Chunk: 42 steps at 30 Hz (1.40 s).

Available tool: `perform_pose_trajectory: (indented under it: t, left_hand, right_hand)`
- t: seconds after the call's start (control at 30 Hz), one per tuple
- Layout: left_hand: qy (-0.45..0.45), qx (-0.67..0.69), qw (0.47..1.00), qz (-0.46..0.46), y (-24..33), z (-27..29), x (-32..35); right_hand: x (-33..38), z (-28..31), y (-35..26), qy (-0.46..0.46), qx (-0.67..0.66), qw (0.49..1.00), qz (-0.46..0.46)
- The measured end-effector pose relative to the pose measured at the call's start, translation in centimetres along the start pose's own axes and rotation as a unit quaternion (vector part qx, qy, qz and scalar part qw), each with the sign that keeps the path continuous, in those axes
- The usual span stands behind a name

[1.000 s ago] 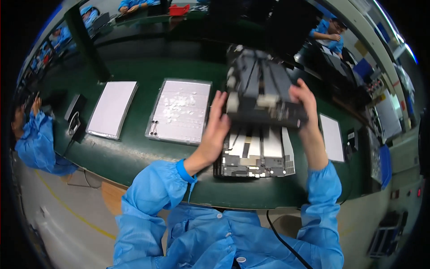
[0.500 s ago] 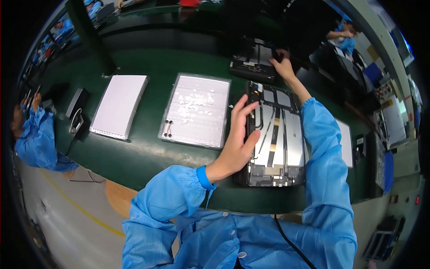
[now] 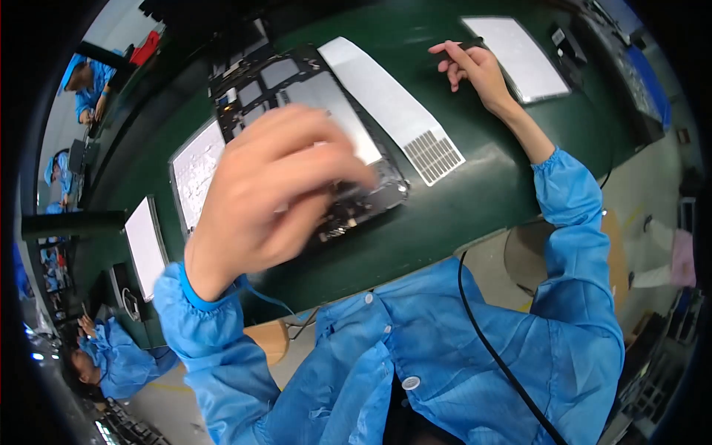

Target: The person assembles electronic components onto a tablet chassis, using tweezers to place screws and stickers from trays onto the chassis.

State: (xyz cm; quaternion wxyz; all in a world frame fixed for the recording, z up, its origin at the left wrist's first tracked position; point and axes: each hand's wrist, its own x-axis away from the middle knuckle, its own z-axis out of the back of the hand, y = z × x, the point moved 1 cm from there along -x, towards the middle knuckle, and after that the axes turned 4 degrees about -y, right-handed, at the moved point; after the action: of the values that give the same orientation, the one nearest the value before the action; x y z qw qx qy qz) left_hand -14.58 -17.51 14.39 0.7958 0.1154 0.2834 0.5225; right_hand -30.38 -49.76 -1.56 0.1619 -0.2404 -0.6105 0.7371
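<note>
My left hand (image 3: 259, 185) hovers, blurred and with bent fingers, over the lower part of an opened electronic device (image 3: 278, 74). Black-framed, this device shows silver panels and small circuit parts, and the hand hides much of its middle. Out to the right, above the table, my right hand (image 3: 475, 70) has curled fingers round a slim dark tool (image 3: 473, 43), whose kind I cannot make out. Between the device and that hand lies a long white label sheet (image 3: 386, 89) with a grid of grey strips at its near end.
A clear-edged tray (image 3: 194, 174) with small white pieces sits left of the device. Further left are a white pad (image 3: 146, 245) and a dark box (image 3: 122, 285). A white board (image 3: 517, 59) lies at the far right on the green table (image 3: 489, 178). Co-workers sit at the left.
The view has turned to the right. My left hand has left the device's left edge and now hangs over it. My right hand has come away from the second device at the back.
</note>
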Motion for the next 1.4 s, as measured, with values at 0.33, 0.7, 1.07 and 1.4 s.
perform_pose_trajectory:
  t: [0.33,0.7,1.07,1.4]
  left_hand:
    - [-0.451,-0.183,0.856,0.176,-1.8,-8.8,-9.0]
    - [-0.418,-0.196,0.878,0.127,-3.0,-9.8,-8.7]
    - [-0.125,-0.097,0.982,0.104,-0.7,-3.3,-5.1]
    - [0.377,0.096,0.901,0.195,-13.6,-3.1,8.5]
  right_hand:
    - [3.8,-1.3,-1.5,-0.193,-0.037,0.979,-0.053]
    - [4.1,-0.8,-1.9,-0.229,0.006,0.972,-0.051]
    - [1.8,0.6,-2.6,-0.043,-0.111,0.992,-0.042]
    - [-9.5,-17.4,-10.7,-0.161,-0.039,0.978,0.124]
